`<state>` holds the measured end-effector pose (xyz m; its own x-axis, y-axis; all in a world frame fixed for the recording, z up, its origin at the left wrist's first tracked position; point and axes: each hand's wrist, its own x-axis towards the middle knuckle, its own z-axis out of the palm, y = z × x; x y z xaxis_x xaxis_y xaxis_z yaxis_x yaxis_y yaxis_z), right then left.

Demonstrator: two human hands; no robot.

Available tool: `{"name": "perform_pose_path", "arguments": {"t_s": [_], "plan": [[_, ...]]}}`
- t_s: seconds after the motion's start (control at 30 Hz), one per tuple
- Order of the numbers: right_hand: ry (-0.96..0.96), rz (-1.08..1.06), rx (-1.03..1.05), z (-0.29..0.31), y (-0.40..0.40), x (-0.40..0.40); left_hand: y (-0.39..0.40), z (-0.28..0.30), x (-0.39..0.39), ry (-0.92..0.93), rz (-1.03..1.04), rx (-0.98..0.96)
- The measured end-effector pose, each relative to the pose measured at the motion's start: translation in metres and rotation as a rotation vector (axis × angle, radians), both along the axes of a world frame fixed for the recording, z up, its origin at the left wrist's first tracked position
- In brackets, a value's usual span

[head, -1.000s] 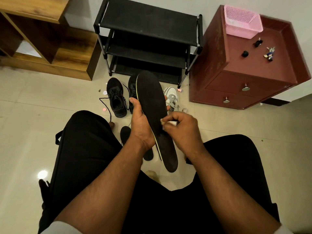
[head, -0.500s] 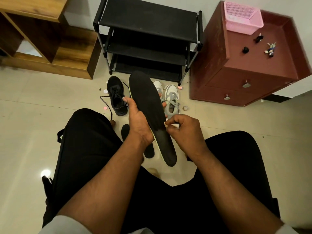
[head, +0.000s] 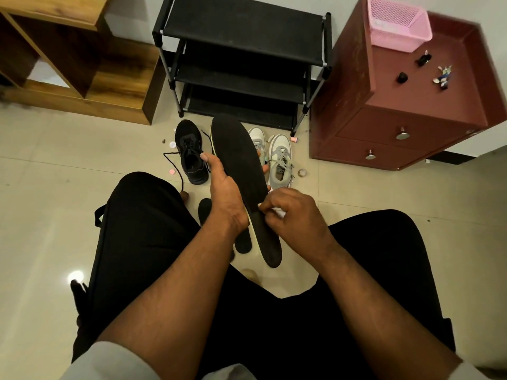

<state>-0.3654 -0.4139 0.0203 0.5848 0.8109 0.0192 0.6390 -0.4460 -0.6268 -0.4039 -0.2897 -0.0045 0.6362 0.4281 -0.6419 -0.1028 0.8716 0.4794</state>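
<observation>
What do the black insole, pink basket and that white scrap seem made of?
Insole: likely foam under matte, felt-like black fabric; pale edge layer shows. Basket: probably moulded plastic, fine mesh holes. White scrap: cloth or tissue, mostly hidden.

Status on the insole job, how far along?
Done: two insoles look out of their shoes; the second insole lies on the floor near the black shoe. In hand: left hand grips the black insole while right hand pinches a small white piece against its heel half, apparently wiping. Left: likely the other insole and refitting both.
</observation>
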Motion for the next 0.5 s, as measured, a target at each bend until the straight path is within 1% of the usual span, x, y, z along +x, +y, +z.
{"name": "perform_pose_path", "arguments": {"t_s": [0.07, 0.13, 0.3, 0.4, 0.5], "plan": [[-0.026, 0.124, 0.041, 0.006, 0.0, -0.006, 0.001, 0.001, 0.0, 0.015, -0.011, 0.013], [-0.05, 0.194, 0.032, 0.006, -0.003, -0.003, 0.0, 0.0, 0.0, 0.015, -0.018, 0.013], [-0.166, 0.159, -0.039, -0.01, -0.013, 0.018, 0.0, -0.004, 0.0, 0.003, -0.065, 0.017], [-0.134, 0.192, 0.065, -0.002, -0.008, 0.006, 0.001, -0.003, 0.0, 0.001, -0.067, 0.025], [-0.09, 0.323, 0.13, 0.01, -0.001, -0.007, 0.001, 0.001, 0.0, -0.021, -0.056, -0.007]]}}
